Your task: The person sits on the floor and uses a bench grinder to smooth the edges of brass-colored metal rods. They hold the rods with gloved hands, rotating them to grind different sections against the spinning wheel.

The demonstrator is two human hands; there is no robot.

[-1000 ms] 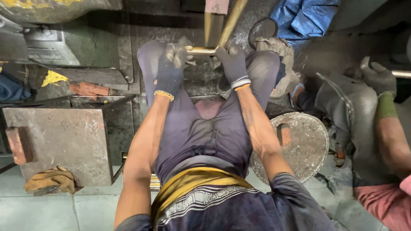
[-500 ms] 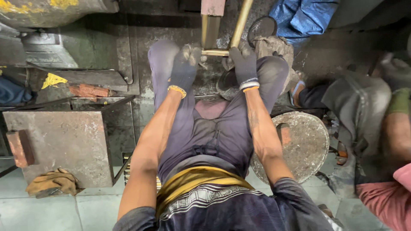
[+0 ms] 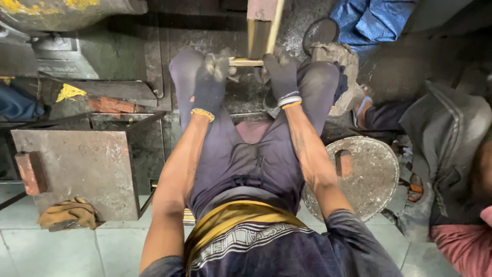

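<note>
A short brass-coloured bar (image 3: 246,62) lies crosswise just past the person's knees, held level between two gloved hands. Only its middle stretch shows; both ends are hidden inside the gloves. The left hand (image 3: 211,82) closes around one end, its dark glove worn pale and frayed at the fingertips. The right hand (image 3: 282,77) closes around the other end, in a dark glove with a striped cuff. Above the bar, two upright pieces (image 3: 264,25) rise out of the top edge, one pinkish block and one brass-coloured strip, both cut off, so how they meet the bar cannot be made out.

To the left stands one grey metal box (image 3: 77,169) with one brick (image 3: 28,172) at its side and one crumpled pair of tan gloves (image 3: 66,215) at its foot. To the right lies one round metal disc (image 3: 366,177), partly covered by the right forearm. Another person's sleeve (image 3: 464,246) is cut off at the right edge.
</note>
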